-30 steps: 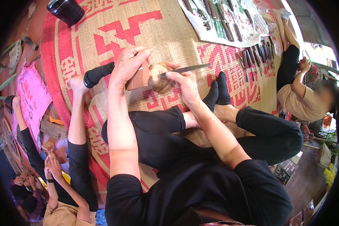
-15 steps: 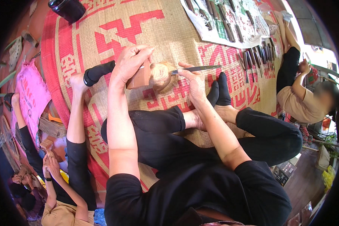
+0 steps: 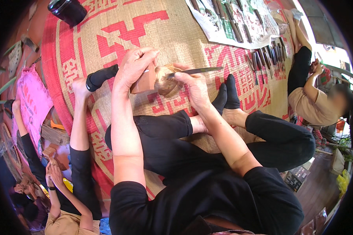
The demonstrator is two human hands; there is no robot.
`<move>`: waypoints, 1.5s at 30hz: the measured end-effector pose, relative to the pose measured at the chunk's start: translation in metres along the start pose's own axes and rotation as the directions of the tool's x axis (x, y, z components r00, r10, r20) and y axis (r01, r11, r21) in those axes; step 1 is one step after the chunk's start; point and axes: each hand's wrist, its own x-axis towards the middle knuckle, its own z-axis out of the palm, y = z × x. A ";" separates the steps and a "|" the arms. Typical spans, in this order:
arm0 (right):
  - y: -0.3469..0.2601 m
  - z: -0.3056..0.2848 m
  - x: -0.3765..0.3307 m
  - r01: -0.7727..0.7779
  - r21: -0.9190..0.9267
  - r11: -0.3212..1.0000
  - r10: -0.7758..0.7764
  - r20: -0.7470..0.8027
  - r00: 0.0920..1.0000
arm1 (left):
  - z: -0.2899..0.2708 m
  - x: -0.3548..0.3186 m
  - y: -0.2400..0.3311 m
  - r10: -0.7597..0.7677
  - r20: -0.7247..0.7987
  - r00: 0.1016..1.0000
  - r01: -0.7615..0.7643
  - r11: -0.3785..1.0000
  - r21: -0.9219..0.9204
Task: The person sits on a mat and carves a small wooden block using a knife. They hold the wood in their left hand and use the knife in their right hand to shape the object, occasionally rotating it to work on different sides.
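My left hand [image 3: 139,64] is closed round a reddish-brown block [image 3: 144,83], holding it above the mat. A rounded, pale golden piece [image 3: 168,87] with fine lines on its surface sits against the block's right side; how the two join is not clear. My right hand [image 3: 194,84] grips a slim, dark carving tool [image 3: 202,71] between thumb and fingers. One end of the tool lies against the golden piece, while its long tapered end points right, past my hand. My right fingers are close beside the golden piece and partly cover its edge.
Several carving tools [image 3: 266,56] lie in a row on the red-and-tan woven mat [image 3: 176,35], with more on a white sheet [image 3: 219,37]. A dark jar [image 3: 68,11] stands far left. Other people sit at the left and right, a black-socked foot [image 3: 102,77] near my left arm.
My right hand has moved left with the tool, bringing the tool's end further over the golden piece. My left hand and the block stay nearly in place.
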 end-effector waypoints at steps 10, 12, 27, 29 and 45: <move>0.003 -0.011 0.009 -0.015 0.002 1.000 0.015 -0.072 0.997 | 0.001 -0.002 0.005 0.008 -0.003 1.000 -0.008 1.000 0.023; 0.001 -0.001 0.007 -0.032 -0.011 0.999 0.032 -0.034 0.999 | 0.001 -0.002 0.006 0.019 -0.008 1.000 -0.018 1.000 0.012; 0.022 -0.050 0.011 -0.171 0.072 0.983 0.179 -0.145 0.973 | -0.012 0.003 -0.006 -0.039 -0.113 0.993 0.047 0.996 0.069; 0.021 -0.050 0.010 -0.171 0.078 0.982 0.182 -0.159 0.970 | -0.010 0.000 0.001 -0.055 -0.111 0.992 0.065 0.993 0.097; 0.021 -0.048 0.015 -0.164 0.051 0.985 0.170 -0.155 0.973 | 0.002 -0.001 -0.001 0.010 -0.079 0.997 -0.014 0.999 -0.042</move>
